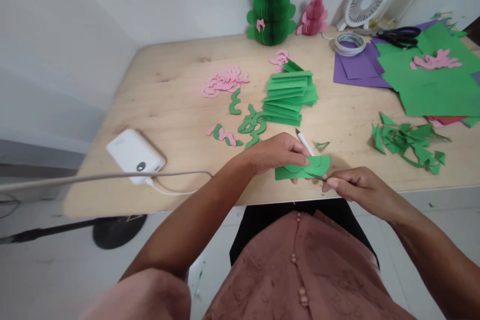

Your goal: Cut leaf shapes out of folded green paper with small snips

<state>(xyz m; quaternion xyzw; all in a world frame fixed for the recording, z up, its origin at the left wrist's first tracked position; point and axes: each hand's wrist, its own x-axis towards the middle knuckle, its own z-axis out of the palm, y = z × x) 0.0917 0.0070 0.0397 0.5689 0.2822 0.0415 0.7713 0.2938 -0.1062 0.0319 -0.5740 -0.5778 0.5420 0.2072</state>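
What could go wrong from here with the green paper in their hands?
The white pointed tool in the right hand meets the green paper close to the left hand, so a slip might catch those fingers. The grey cable running past the left forearm could also snag and drag the white power bank.

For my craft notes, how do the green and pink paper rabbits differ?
The green paper rabbit is larger than the pink paper rabbit. The green one has a pink paper piece on its front; the pink one shows none. Both are honeycomb paper, upright, with raised ears.
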